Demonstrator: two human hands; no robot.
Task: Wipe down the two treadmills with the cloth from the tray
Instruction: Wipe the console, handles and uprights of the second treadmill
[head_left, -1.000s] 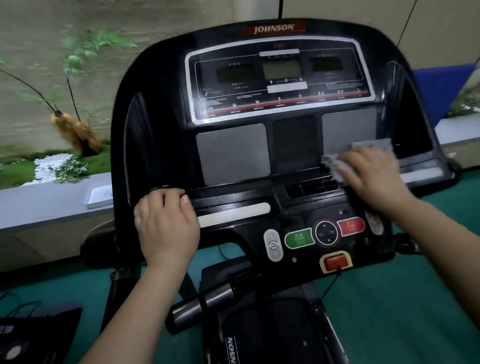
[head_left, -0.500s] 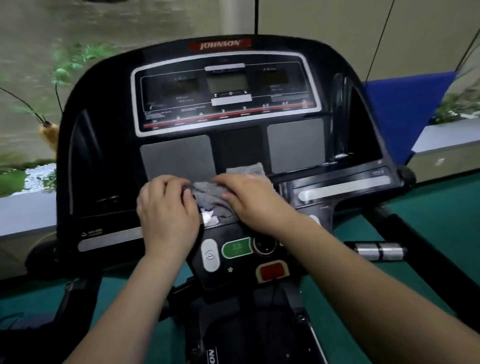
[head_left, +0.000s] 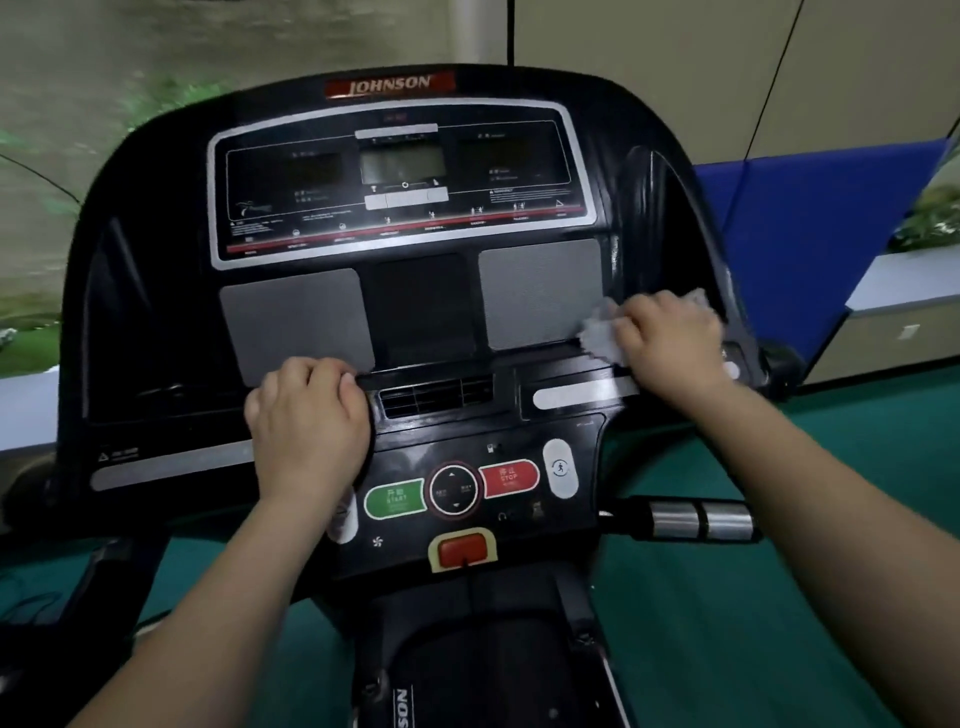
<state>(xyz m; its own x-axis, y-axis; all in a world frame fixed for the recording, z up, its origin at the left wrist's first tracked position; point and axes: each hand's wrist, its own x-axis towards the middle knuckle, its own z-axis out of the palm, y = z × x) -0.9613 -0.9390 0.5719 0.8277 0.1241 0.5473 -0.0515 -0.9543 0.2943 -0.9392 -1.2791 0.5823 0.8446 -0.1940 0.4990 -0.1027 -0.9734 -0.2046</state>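
My right hand (head_left: 670, 343) grasps the crumpled grey cloth (head_left: 597, 332), fingers curled over it, and presses it against the black treadmill console (head_left: 156, 312). The cloth sits at 3 o'clock on the console, touching the lower right corner of the right grey rectangular pad (head_left: 540, 291). My left hand (head_left: 306, 421) rests clenched on the console ledge, at 6 o'clock from the left grey rectangular pad (head_left: 296, 317). The green start button (head_left: 395, 499) lies at 5 o'clock from that hand.
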